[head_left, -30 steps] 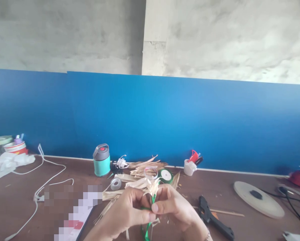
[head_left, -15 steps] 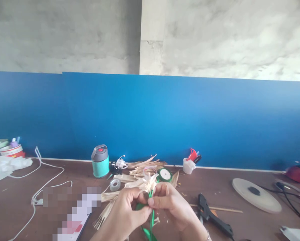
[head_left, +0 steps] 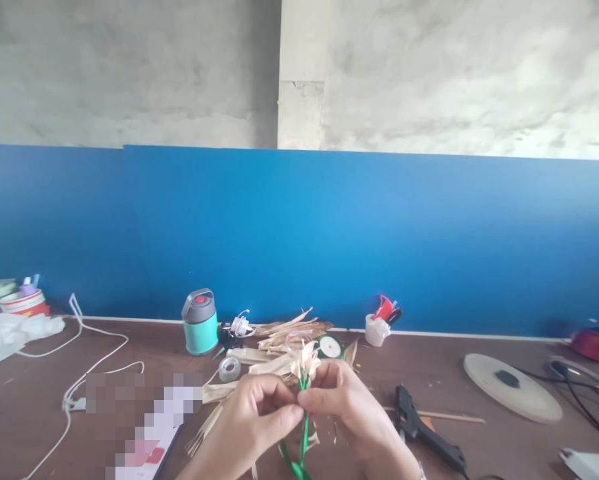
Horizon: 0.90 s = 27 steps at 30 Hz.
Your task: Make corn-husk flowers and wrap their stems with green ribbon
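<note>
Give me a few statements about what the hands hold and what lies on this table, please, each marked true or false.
1. Both the left hand and the right hand pinch the small straw flower by its stem. True.
2. The ribbon hanging from the stem is red. False: it is green.
3. The black glue gun lies on the table to the right of the hands. True.
4. The teal flask lies tipped over. False: it stands upright near the blue wall panel.
5. A roll of clear tape lies on the table beyond the left hand. True.
</note>
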Each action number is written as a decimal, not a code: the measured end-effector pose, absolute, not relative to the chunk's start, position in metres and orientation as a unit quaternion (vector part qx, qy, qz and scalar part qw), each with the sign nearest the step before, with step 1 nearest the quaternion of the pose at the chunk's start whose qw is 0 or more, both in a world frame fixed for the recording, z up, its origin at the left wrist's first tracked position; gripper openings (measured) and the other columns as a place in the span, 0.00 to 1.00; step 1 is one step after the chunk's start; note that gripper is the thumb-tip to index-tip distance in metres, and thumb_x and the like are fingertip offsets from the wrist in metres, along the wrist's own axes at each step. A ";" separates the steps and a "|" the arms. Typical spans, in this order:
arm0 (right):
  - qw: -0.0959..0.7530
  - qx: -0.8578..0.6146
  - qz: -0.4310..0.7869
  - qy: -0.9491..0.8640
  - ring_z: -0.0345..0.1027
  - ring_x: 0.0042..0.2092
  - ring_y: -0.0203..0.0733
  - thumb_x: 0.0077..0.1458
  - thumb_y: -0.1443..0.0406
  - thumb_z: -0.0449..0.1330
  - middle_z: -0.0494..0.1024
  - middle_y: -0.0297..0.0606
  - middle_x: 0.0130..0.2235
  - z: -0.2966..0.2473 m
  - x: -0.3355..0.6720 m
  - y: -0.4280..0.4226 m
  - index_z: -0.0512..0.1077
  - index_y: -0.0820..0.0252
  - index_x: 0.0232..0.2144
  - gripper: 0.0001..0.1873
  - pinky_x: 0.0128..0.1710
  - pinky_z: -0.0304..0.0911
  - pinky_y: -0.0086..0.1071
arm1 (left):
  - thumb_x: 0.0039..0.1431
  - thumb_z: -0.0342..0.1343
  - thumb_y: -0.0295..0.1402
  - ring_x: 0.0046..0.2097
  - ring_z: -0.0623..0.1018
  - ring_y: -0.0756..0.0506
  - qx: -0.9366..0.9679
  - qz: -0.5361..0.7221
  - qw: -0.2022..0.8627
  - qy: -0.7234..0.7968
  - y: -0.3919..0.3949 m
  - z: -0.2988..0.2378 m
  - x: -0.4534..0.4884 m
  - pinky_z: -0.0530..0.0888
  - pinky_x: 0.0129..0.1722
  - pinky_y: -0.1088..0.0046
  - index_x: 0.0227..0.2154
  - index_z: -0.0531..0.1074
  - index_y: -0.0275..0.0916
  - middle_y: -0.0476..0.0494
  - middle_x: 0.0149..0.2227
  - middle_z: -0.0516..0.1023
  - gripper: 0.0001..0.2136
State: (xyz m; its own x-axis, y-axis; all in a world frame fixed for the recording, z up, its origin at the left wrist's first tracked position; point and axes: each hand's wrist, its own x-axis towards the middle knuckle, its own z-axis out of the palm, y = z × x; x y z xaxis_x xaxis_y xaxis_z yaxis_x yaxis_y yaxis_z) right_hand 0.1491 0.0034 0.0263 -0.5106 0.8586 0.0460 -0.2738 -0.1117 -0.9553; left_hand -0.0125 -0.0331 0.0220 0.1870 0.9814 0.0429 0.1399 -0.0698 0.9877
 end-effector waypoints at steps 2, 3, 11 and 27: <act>0.409 -0.280 0.691 -0.525 0.58 0.18 0.29 0.32 0.60 0.74 0.70 0.33 0.16 0.029 0.151 0.003 0.75 0.68 0.17 0.16 0.19 0.50 0.24 | 0.50 0.56 0.40 0.17 0.57 0.55 0.574 0.412 0.534 0.465 -0.034 0.023 -0.013 0.52 0.18 0.76 0.22 0.70 0.38 0.55 0.16 0.66 0.10; 0.411 -0.279 0.691 -0.526 0.58 0.18 0.29 0.32 0.60 0.74 0.70 0.33 0.16 0.030 0.152 0.002 0.75 0.68 0.17 0.16 0.19 0.49 0.24 | 0.51 0.55 0.40 0.16 0.56 0.55 0.568 0.407 0.541 0.467 -0.035 0.024 -0.013 0.52 0.17 0.76 0.23 0.71 0.38 0.55 0.16 0.65 0.11; 0.387 -0.315 0.666 -0.555 0.58 0.17 0.29 0.33 0.64 0.71 0.70 0.32 0.15 0.030 0.154 0.002 0.73 0.67 0.16 0.12 0.18 0.49 0.25 | 0.50 0.56 0.35 0.21 0.63 0.52 0.644 0.359 0.465 0.490 -0.040 0.040 -0.015 0.59 0.21 0.76 0.23 0.72 0.38 0.53 0.20 0.67 0.06; 0.415 -0.406 0.590 -0.561 0.57 0.20 0.30 0.33 0.69 0.66 0.67 0.28 0.16 0.029 0.147 0.000 0.68 0.63 0.16 0.09 0.21 0.49 0.27 | 0.45 0.57 0.33 0.26 0.69 0.49 0.610 0.447 0.420 0.502 -0.030 0.011 -0.008 0.64 0.26 0.75 0.19 0.71 0.37 0.49 0.21 0.72 0.06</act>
State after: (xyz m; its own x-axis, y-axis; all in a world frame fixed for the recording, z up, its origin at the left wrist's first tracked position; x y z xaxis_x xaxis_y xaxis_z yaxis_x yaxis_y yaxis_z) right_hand 0.1473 -0.0003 0.0291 -0.3249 0.9457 -0.0128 -0.0338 -0.0251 -0.9991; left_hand -0.0082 -0.0303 0.0109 0.0967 0.9876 0.1235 0.2381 -0.1434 0.9606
